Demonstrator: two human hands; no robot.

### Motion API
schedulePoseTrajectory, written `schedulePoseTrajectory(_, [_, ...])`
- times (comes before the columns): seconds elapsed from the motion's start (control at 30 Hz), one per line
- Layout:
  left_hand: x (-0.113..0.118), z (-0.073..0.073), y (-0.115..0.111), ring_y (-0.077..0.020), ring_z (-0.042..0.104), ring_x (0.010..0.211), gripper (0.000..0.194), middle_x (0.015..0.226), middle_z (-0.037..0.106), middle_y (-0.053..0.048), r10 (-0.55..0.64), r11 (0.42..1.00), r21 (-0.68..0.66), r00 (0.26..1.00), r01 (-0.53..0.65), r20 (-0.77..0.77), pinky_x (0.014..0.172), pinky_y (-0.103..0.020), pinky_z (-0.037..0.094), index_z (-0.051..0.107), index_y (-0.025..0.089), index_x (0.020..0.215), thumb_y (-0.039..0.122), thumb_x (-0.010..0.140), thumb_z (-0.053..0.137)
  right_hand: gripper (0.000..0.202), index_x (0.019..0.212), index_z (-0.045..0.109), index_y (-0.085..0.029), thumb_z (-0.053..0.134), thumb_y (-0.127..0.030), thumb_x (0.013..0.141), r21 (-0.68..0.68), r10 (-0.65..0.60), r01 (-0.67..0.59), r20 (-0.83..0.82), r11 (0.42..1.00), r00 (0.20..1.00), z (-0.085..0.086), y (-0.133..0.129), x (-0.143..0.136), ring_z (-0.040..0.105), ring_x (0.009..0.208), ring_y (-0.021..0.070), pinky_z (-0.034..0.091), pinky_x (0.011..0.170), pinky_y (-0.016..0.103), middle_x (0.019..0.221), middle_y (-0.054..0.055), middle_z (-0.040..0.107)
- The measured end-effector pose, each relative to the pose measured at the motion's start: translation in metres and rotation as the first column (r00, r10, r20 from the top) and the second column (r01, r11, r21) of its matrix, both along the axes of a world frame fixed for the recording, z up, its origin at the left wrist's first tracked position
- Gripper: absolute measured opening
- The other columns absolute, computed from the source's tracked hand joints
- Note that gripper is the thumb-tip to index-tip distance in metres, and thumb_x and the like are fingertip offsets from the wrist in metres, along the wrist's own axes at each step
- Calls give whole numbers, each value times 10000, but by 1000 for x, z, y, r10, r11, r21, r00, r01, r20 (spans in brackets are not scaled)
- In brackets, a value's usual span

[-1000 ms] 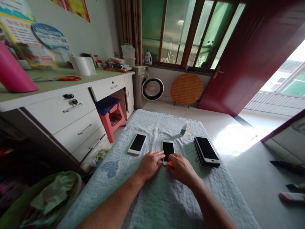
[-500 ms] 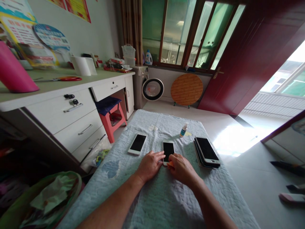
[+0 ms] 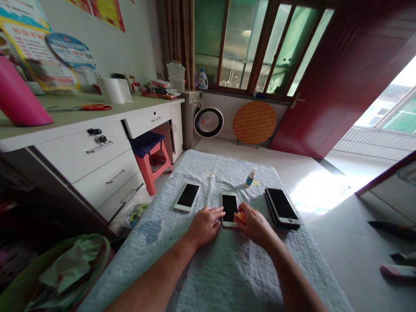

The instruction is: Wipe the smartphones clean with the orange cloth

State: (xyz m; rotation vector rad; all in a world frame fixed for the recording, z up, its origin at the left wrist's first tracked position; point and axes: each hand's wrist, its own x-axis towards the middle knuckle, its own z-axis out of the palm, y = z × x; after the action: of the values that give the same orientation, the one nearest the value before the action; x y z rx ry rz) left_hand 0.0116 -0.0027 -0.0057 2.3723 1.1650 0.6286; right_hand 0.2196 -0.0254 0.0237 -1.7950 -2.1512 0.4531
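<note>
A flat white phone with a black screen [image 3: 229,203] lies mid-bench, on a pale blue quilted cloth [image 3: 208,277]. The left hand [image 3: 204,224] has its fingers stretched out, touching the phone's left side. The right hand [image 3: 255,222] pinches a small crumpled orange scrap [image 3: 239,217] at the phone's right side. Another white phone [image 3: 187,196] lies by the bench's left edge, a pile of flat phones [image 3: 282,206] by the right edge. A little plastic bottle [image 3: 250,178] stands toward the far right corner.
</note>
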Motion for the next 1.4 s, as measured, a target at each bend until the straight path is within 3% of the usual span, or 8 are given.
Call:
schedulePoseTrajectory(0.13, [0, 1, -2, -238, 593, 1152, 416, 1330, 596, -44, 2, 1000, 1, 1000, -2, 24, 1088, -395, 373, 659, 217, 1190, 192, 778, 606, 170, 996, 472, -197, 526, -218, 837, 79, 6, 3, -118, 997, 993, -11, 1, -13, 563, 724, 156, 401, 680, 252, 834, 16, 586])
schedulePoseTrajectory(0.3, [-1, 0, -2, -255, 579, 1148, 405, 1331, 597, -35, 9, 1000, -13, 999, -9, 34, 1029, -385, 429, 646, 233, 1209, 321, 813, 634, 66, 879, 558, -210, 502, -179, 865, 153, -28, 31, -18, 988, 999, -11, 1, -23, 534, 855, 164, 426, 763, 261, 996, 48, 532])
schedulePoseTrajectory(0.53, [-1, -2, -1, -265, 569, 1159, 401, 1340, 588, -54, -2, 1000, 16, 1000, 2, 14, 1023, -391, 430, 627, 233, 1234, 381, 861, 620, 162, 880, 651, -199, 493, -192, 915, 201, -18, 6, 54, 979, 998, -8, 9, -24, 508, 902, 187, 407, 851, 292, 936, 60, 566])
schedulePoseTrajectory(0.73, [0, -6, 0, -258, 560, 1184, 442, 1307, 606, -82, -7, 999, 33, 999, 6, 47, 1041, -388, 411, 604, 210, 1245, 445, 870, 607, 160, 822, 671, -190, 529, -171, 893, 166, 138, -128, -46, 978, 989, -5, 0, -27, 526, 852, 152, 409, 811, 258, 880, 37, 555])
schedulePoseTrajectory(0.9, [3, -2, -6, -232, 584, 1113, 286, 1224, 636, -77, 23, 997, 72, 998, -27, 65, 988, -342, 432, 626, 199, 1145, 354, 929, 520, 176, 854, 698, -203, 555, -100, 848, 113, 244, -233, -97, 966, 965, -5, -5, -27, 527, 855, 141, 413, 801, 243, 896, 27, 554])
schedulePoseTrajectory(1.1, [7, 7, -13, -230, 604, 929, 206, 965, 656, -49, 24, 998, 58, 999, -26, 29, 830, -315, 462, 617, 210, 969, 386, 926, 519, 179, 886, 728, -227, 552, -200, 895, 148, 161, -147, -89, 978, 983, -8, -1, -26, 512, 865, 146, 415, 805, 248, 898, 31, 536])
schedulePoseTrajectory(1.4, [10, 7, -12, -255, 591, 1008, 220, 1076, 654, -61, 45, 996, 75, 998, -43, -33, 907, -353, 451, 624, 199, 1029, 332, 856, 648, 205, 861, 685, -196, 490, -217, 920, 222, -93, 96, -25, 970, 995, -17, 8, -23, 517, 884, 176, 413, 836, 279, 895, 51, 557])
